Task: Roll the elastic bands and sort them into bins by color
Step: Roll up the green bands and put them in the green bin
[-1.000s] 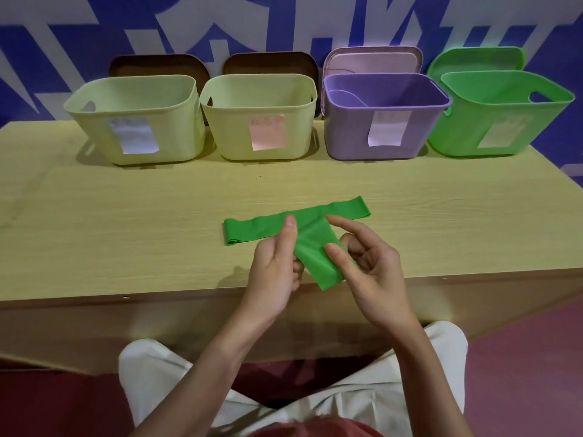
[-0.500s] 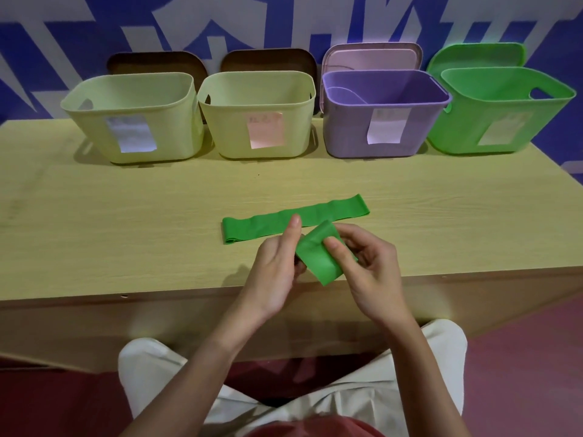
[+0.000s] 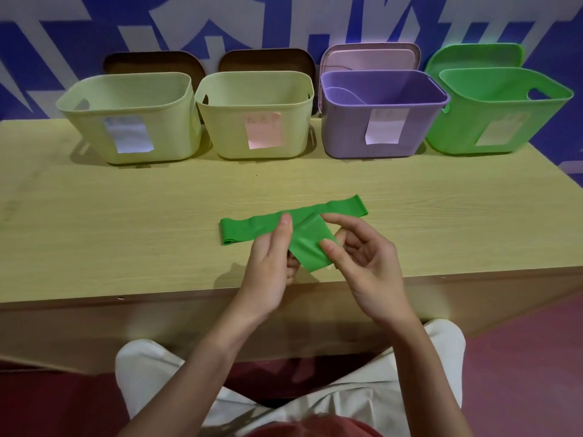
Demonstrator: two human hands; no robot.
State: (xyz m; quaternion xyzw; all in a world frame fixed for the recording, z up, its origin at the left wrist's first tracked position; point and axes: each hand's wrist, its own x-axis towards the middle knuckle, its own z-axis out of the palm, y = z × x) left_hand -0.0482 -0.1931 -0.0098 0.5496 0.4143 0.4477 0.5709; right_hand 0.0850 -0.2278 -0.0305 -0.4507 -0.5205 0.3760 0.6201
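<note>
One green elastic band (image 3: 249, 228) lies flat across the wooden table (image 3: 126, 231) near its front edge. A second green band (image 3: 310, 244) is held just above it, stretched between both hands. My left hand (image 3: 271, 263) pinches its left side with the thumb on top. My right hand (image 3: 366, 263) pinches its right side between thumb and forefinger. Four bins stand in a row at the back: a pale yellow bin (image 3: 132, 99) at the left, another pale yellow bin (image 3: 255, 89), a purple bin (image 3: 381, 93) and a green bin (image 3: 501, 93) at the right.
Each bin carries a paper label on its front. Lids lean on the blue and white wall behind the bins: two brown, one pink (image 3: 369, 58), one green (image 3: 473, 56). My knees in white trousers sit below the table's front edge.
The held band was bunched small between my fingers half a second ago. Now it is spread wider again, with my hands slightly further apart. The flat band on the table has not moved.
</note>
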